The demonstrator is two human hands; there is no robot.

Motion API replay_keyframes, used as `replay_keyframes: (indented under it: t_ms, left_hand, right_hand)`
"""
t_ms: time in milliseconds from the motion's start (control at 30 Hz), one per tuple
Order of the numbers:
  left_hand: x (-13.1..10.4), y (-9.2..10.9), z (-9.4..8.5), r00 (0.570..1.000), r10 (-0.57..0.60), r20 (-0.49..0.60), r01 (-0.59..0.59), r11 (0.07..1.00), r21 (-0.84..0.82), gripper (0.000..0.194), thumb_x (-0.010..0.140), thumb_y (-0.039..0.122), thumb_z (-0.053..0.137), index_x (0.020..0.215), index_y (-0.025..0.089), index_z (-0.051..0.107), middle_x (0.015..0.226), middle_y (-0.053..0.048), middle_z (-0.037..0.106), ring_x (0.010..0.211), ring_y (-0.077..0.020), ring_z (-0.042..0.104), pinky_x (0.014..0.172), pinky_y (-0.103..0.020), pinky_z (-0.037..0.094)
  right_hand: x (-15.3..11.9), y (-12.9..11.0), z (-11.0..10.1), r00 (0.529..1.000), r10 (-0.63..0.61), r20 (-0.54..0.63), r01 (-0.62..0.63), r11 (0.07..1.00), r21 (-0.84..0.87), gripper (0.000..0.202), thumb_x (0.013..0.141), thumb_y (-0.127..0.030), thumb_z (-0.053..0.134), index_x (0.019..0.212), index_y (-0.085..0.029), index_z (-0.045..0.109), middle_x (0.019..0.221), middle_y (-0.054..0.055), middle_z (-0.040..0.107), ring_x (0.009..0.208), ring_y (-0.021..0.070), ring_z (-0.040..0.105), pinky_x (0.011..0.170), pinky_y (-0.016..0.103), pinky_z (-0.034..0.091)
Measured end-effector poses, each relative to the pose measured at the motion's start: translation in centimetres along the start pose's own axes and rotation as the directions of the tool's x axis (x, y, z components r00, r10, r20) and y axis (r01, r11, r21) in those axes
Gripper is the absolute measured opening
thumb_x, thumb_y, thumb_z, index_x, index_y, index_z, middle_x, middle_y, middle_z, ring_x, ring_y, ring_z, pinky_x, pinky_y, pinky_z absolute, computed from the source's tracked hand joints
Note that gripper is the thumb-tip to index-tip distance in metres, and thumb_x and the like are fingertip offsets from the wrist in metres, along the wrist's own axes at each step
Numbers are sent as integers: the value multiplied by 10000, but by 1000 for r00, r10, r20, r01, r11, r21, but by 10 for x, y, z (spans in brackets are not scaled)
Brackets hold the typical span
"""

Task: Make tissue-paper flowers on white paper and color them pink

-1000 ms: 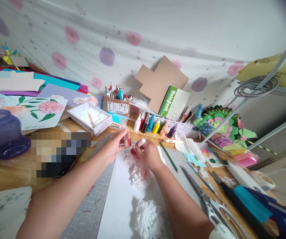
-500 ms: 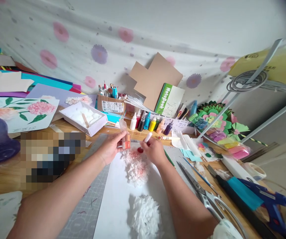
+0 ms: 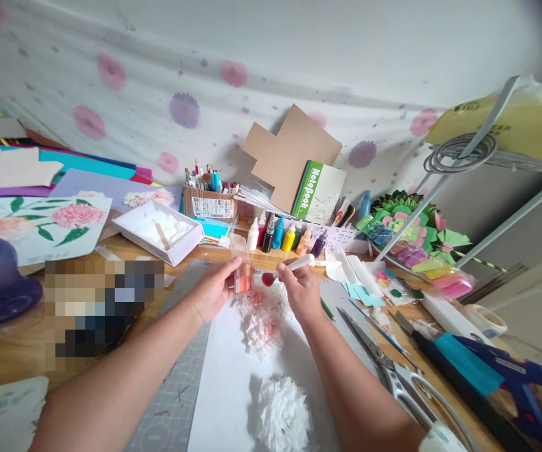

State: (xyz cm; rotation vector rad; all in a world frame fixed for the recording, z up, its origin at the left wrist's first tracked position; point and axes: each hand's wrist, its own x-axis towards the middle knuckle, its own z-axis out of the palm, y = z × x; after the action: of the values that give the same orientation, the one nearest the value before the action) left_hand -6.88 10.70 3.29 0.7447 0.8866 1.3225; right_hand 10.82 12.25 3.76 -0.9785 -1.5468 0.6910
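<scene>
Head view: left hand (image 3: 214,289) pinches the open powder palette (image 3: 243,278) between thumb and fingers, right hand (image 3: 301,289) grips the white-handled makeup brush (image 3: 294,266), its red bristles near the palette, apart from it. Just below my hands, pink-tinted paper flowers (image 3: 264,331) sit on white paper (image 3: 221,376), plain white paper flower (image 3: 284,414) nearer me. Beyond: row of paint bottles (image 3: 277,232); scissors (image 3: 384,361) right of the paper, on my right forearm's outer side.

The white flower (image 3: 284,414) blocks the paper's (image 3: 223,376) near right part, leaving a passage along its left.
</scene>
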Motion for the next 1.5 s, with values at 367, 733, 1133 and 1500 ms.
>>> replay_keyframes:
  t_ms: [367,733,1133,1500]
  left_hand:
    - [-1,-3,0,996,35,78,-39,998,53,391,674,461,758,929,166,734,897,-87,733,825,-220,656,697,-323,537]
    - [2,3,1,989,102,-108,-96,994,59,376,594,451,799,830,170,716,767,-29,693,669,-152,612,600,-267,505]
    - [3,1,-4,990,130,-56,-126,990,67,319,673,472,741,685,162,666,630,0,615,588,-122,556,588,-256,501]
    - [5,2,-6,982,163,-93,-157,985,67,332,665,471,747,781,165,689,687,-5,649,608,-132,577,616,-282,510]
  right_hand:
    - [-1,-3,9,979,-104,175,145,960,-241,273,865,-369,507,691,-175,588,671,33,623,628,149,551,614,253,396]
    - [1,3,2,972,26,234,133,759,-637,256,835,-303,547,607,-187,541,631,29,590,594,147,494,555,249,282]
    - [-5,1,18,934,-56,353,250,808,-533,228,834,-299,571,639,-184,603,623,18,582,600,148,506,568,248,321]
    - [0,3,31,949,-16,316,161,884,-439,271,900,-370,529,746,-188,658,717,38,660,669,156,573,611,240,378]
